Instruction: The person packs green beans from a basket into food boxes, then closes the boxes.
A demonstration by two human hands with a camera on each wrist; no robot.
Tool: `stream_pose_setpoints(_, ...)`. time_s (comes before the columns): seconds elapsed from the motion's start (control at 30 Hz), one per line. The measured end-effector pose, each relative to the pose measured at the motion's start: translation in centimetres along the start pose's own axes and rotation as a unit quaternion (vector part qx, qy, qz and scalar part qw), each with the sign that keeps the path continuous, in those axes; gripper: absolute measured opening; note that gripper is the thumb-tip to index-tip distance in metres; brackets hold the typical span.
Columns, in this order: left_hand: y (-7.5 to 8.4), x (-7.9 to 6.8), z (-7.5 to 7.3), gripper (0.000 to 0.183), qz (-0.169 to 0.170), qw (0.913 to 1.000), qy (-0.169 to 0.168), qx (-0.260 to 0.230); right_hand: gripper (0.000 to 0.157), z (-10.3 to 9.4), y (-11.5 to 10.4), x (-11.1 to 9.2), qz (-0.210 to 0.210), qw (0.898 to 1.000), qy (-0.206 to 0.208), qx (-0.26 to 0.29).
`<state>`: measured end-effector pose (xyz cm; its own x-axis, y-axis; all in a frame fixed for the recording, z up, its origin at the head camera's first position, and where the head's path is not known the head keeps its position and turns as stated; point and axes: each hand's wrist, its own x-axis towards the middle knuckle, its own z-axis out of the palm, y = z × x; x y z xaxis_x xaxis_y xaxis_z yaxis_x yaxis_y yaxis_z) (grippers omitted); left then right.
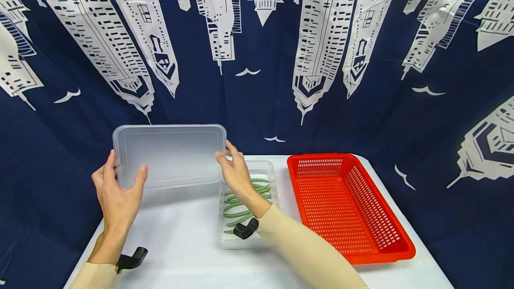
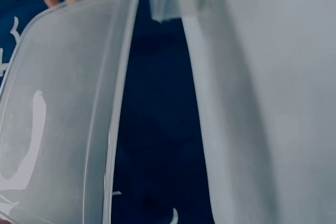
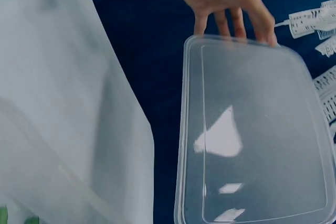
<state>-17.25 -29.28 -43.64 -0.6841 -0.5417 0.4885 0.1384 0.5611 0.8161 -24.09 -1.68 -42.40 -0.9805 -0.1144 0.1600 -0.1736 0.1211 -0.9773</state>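
Note:
A translucent plastic lid (image 1: 172,157) is held up in the air above the table's back left, tilted so its broad face shows. My left hand (image 1: 119,197) grips its left end, thumb on the near face. At the opposite end my right hand (image 1: 237,171) pinches the right edge between thumb and fingers. Under the right wrist stands a clear plastic container (image 1: 245,245) holding several green beans (image 1: 238,214) in rows; my right hand and forearm hide part of it. Both wrist views show the lid (image 2: 63,103) (image 3: 257,108) up close.
A red perforated basket (image 1: 295,191) stands right of the container on the white table (image 1: 176,235). Behind the table hangs a dark blue cloth (image 1: 257,101) printed with white buildings. Each wrist wears a black camera mount.

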Motion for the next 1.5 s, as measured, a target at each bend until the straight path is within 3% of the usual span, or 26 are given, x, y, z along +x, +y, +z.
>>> stream_pose_setpoints(0.13,1.4,-0.6,0.1,0.082,0.02,0.9981,0.002,-0.058,0.073,-1.3,0.1,0.2,0.02,0.997,-0.003,0.078)
stream_pose_setpoints(0.27,2.5,-1.3,0.5,0.071,0.023,0.9905,-0.022,-0.134,0.078,-2.2,-0.1,0.2,0.047,0.984,0.002,0.172)
stream_pose_setpoints(0.47,3.5,-2.3,1.3,0.056,0.055,0.9705,-0.055,-0.228,0.072,-2.5,-0.2,0.4,0.063,0.961,0.049,0.265)
stream_pose_setpoints(0.6,3.7,-2.8,2.0,0.053,0.084,0.9548,-0.07,-0.276,0.074,-3.0,0.1,0.5,0.06,0.954,0.063,0.287)
stream_pose_setpoints(0.7,3.7,-3.2,2.5,0.053,0.083,0.9413,-0.088,-0.315,0.073,-3.4,0.2,0.3,0.06,0.948,0.062,0.305)
stream_pose_setpoints(0.77,3.5,-3.4,2.9,0.048,0.07,0.9439,-0.098,-0.307,0.071,-3.6,0.3,0.2,0.061,0.944,0.063,0.32)
stream_pose_setpoints(0.87,3.2,-4.0,3.5,0.042,0.044,0.9573,-0.118,-0.26,0.067,-3.9,0.2,-0.2,0.062,0.936,0.072,0.339)
stream_pose_setpoints(0.93,2.9,-4.5,3.8,0.048,0.032,0.9629,-0.13,-0.234,0.065,-4.0,0.2,-0.4,0.061,0.934,0.078,0.343)
stream_pose_setpoints(1.13,2.4,-5.3,4.7,0.079,0.032,0.9454,-0.165,-0.279,0.06,-4.8,0.7,-0.9,0.065,0.934,0.099,0.337)
stream_pose_setpoints(1.3,2.6,-5.6,5.2,0.071,0.035,0.9454,-0.209,-0.248,0.046,-5.7,1.6,-1.2,0.063,0.927,0.13,0.346)
stream_pose_setpoints(1.5,2.8,-5.7,5.4,0.069,0.036,0.9388,-0.251,-0.233,0.048,-6.7,2.0,-1.5,0.037,0.927,0.148,0.342)
